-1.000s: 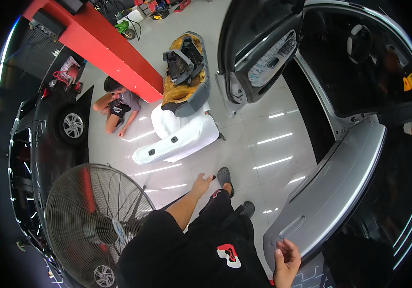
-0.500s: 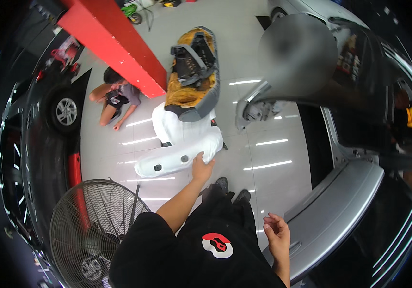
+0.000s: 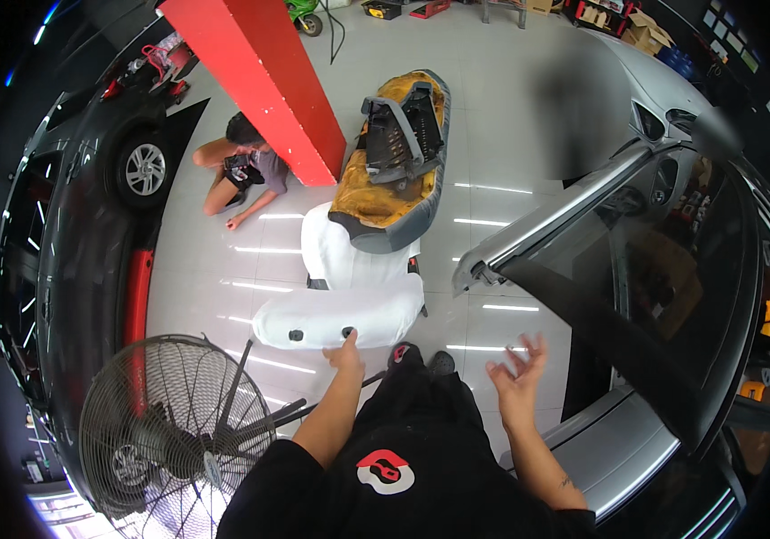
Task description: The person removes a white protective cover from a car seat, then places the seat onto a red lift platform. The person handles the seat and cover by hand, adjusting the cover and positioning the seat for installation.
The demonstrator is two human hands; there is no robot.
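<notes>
A white-covered car seat (image 3: 376, 304) is on the tiled floor before me, its long padded top edge facing me with two small dark fittings in it. My left hand (image 3: 346, 354) is at that near edge, a finger stretched toward the right-hand fitting; whether it presses on it I cannot tell. The hand grips nothing that I can see. My right hand (image 3: 519, 373) is raised to the right of my legs, open with fingers apart and nothing in it. Just beyond the white seat is a grey seat piece (image 3: 394, 235) with yellowish foam and a black plastic frame (image 3: 400, 144) on it.
A red pillar (image 3: 264, 85) stands at the far left, with another person (image 3: 255, 171) crouching beside it. A large floor fan (image 3: 174, 431) is at my near left. Dark car (image 3: 84, 242) on the left; silver car (image 3: 600, 440) with an open door (image 3: 555, 216) on the right.
My left hand has shifted left along the white seat's edge, from its right end to near the right-hand fitting. My right hand has risen and its fingers have spread.
</notes>
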